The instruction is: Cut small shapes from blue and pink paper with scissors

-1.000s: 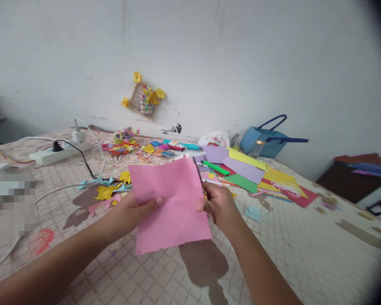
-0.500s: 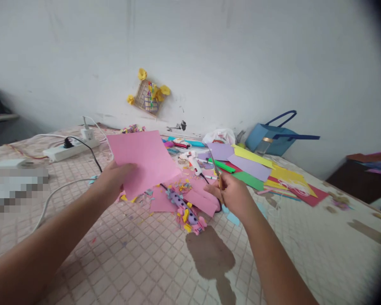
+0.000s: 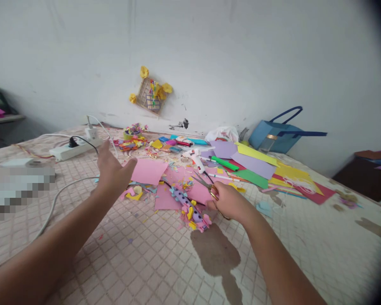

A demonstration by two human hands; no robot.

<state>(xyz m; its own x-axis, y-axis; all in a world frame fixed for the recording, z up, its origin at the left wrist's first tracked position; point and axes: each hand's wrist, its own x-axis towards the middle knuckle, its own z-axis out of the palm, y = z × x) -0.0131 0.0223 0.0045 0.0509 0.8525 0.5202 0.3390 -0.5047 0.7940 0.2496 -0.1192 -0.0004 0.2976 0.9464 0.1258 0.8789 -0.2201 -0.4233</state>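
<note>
My left hand (image 3: 112, 171) is open, thumb held apart from the fingers, over the table beside a pink sheet of paper (image 3: 149, 170). The sheet lies flat among the scraps; no grip on it shows. In my right hand (image 3: 230, 201) is a pair of scissors (image 3: 203, 182) with gold handles, their blades parted and pointing away to the left. Just below the blades rests a purple stick-shaped craft piece (image 3: 186, 202) with black dots and pink and yellow paper bits along it. More pink paper (image 3: 165, 199) lies under and around it.
Behind are a white glue gun (image 3: 194, 160), a green marker (image 3: 225, 163) and coloured sheets (image 3: 254, 165). A power strip (image 3: 78, 148) with cables sits at left. A blue bag (image 3: 273, 135) stands against the wall. A decorated frame (image 3: 150, 96) hangs above.
The pink sheet, raised in my left hand before, now lies on the table and that hand has opened. My right hand has lowered the scissors, which now point further left.
</note>
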